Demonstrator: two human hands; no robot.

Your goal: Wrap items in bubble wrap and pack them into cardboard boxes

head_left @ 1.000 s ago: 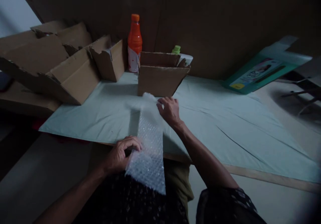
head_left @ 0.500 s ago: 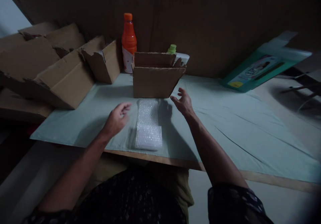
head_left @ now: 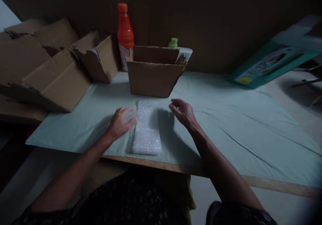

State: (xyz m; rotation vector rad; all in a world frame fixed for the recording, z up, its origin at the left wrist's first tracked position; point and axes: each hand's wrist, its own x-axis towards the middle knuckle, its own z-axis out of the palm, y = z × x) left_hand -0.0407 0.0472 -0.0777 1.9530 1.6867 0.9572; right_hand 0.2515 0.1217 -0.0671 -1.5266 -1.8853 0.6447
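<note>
The bubble wrap (head_left: 147,127) is lying at six o'clock from the cardboard box (head_left: 152,81). At the wrap's nine, your left hand (head_left: 121,121) is holding thumb and fingers apart; at two, your right hand (head_left: 183,112) is curling loosely.

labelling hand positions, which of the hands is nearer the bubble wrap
Left: the left hand is by the left edge of the bubble wrap, contact unclear; the right hand is farther, past its right edge.

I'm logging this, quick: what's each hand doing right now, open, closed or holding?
Left hand: open, blurred, beside the bubble wrap; contact unclear.
Right hand: loosely curled, nothing visible in it; can't tell whether fully closed.
</note>
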